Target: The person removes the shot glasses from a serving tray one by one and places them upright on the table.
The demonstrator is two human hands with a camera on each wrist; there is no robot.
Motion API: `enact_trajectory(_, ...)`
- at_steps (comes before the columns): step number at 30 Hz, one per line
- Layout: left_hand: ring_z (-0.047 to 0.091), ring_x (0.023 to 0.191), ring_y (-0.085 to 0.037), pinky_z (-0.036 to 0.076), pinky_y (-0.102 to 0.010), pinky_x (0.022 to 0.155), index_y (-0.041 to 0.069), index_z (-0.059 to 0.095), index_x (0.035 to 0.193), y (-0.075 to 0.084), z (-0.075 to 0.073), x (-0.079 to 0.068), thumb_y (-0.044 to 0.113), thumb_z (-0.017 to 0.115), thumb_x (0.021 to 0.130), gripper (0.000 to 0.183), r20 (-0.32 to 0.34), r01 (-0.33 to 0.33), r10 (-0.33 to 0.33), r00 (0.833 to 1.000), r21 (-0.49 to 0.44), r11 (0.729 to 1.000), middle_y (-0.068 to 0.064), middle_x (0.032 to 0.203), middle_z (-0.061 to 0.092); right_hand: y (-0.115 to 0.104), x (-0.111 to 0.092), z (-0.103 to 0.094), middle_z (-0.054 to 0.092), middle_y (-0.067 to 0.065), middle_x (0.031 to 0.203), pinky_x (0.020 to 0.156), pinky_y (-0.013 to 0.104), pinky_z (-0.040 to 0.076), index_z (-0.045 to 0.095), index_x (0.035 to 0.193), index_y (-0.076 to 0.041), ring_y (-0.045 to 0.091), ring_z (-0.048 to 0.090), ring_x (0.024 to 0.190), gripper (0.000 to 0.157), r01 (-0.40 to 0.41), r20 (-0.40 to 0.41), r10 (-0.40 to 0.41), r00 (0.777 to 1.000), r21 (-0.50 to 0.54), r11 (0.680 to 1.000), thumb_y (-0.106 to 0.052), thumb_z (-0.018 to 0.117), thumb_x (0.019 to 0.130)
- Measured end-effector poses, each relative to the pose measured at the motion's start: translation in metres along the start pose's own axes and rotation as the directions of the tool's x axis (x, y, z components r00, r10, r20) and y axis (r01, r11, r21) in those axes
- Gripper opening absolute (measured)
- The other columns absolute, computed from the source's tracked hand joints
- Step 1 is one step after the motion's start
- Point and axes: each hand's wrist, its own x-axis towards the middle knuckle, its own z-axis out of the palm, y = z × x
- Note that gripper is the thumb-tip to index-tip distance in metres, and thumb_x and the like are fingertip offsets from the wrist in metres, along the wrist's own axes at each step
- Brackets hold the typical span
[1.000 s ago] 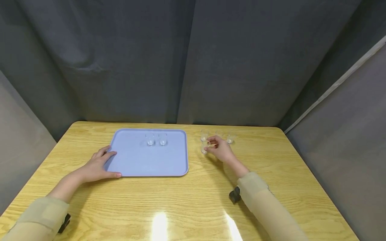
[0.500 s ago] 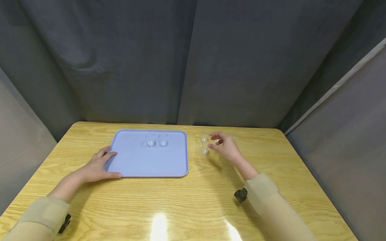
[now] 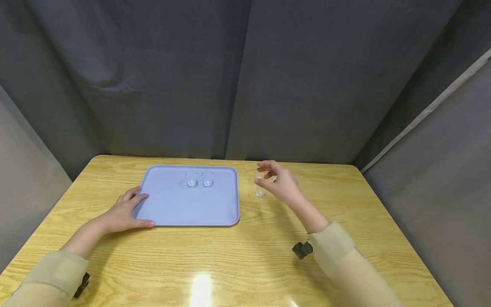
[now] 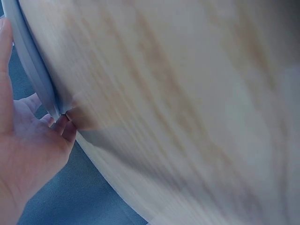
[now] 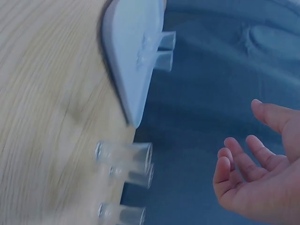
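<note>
My left hand (image 3: 122,213) grips the near left corner of the blue tray (image 3: 188,209), its thumb along the front edge and its fingers at the left rim. Two small clear glasses (image 3: 199,179) stand upright side by side on the tray. To the right of the tray, my right hand (image 3: 283,184) hovers over more such glasses, fingers loosely bent, thumb apart, nothing held. The front glass (image 3: 259,193) shows below its thumb; those behind are partly hidden by the hand. In the right wrist view, three table glasses (image 5: 124,156) show away from the empty right hand (image 5: 262,173).
The wooden table (image 3: 215,260) carries everything, with the tray at its back left and the loose glasses near its back edge. Dark grey curtains (image 3: 172,85) hang close behind the table and a lighter curtain (image 3: 441,170) is at the right.
A second ago my right hand held the front glass by its rim; it has let go, lifted away, and come back left above the glasses behind. My left hand and the tray have stayed put.
</note>
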Motion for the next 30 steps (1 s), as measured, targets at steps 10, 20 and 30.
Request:
enact_trajectory(10, 0.017, 0.132, -0.053, 0.027, -0.070, 0.096, -0.002, 0.036, 0.141, 0.000, -0.001, -0.001, 0.061, 0.073, 0.070, 0.102, -0.004, -0.008, 0.008, 1.000, -0.003, 1.000, -0.028, 0.151, 0.010, -0.017, -0.001, 0.024, 0.065, 0.007, 0.117, 0.072, 0.031, 0.048, 0.054, 0.128, -0.013, 0.022, 0.059, 0.094, 0.047, 0.107, -0.035, -0.104, 0.994, 0.083, 0.991, -0.018, 0.071, 0.085)
enact_trajectory(20, 0.016, 0.132, -0.053, 0.027, -0.070, 0.096, -0.003, 0.035, 0.141, 0.003, -0.002, -0.003, 0.060, 0.073, 0.070, 0.102, -0.002, -0.008, 0.008, 1.000, -0.016, 1.000, -0.028, 0.151, 0.010, -0.023, 0.010, 0.060, 0.064, 0.002, 0.117, 0.069, 0.029, 0.047, 0.054, 0.128, -0.015, 0.019, 0.059, 0.091, 0.048, 0.112, -0.053, -0.105, 0.993, 0.151, 0.982, -0.019, 0.073, 0.084)
enact_trajectory(30, 0.016, 0.131, -0.053, 0.027, -0.070, 0.096, -0.003, 0.035, 0.141, 0.004, 0.000, -0.001, 0.060, 0.073, 0.070, 0.103, -0.001, -0.009, 0.009, 1.000, -0.014, 1.000, -0.028, 0.151, 0.010, -0.020, 0.021, 0.097, 0.061, 0.004, 0.122, 0.068, 0.028, 0.050, 0.051, 0.131, -0.016, 0.028, 0.059, 0.096, 0.054, 0.077, 0.000, -0.078, 0.997, 0.149, 0.986, -0.023, 0.074, 0.083)
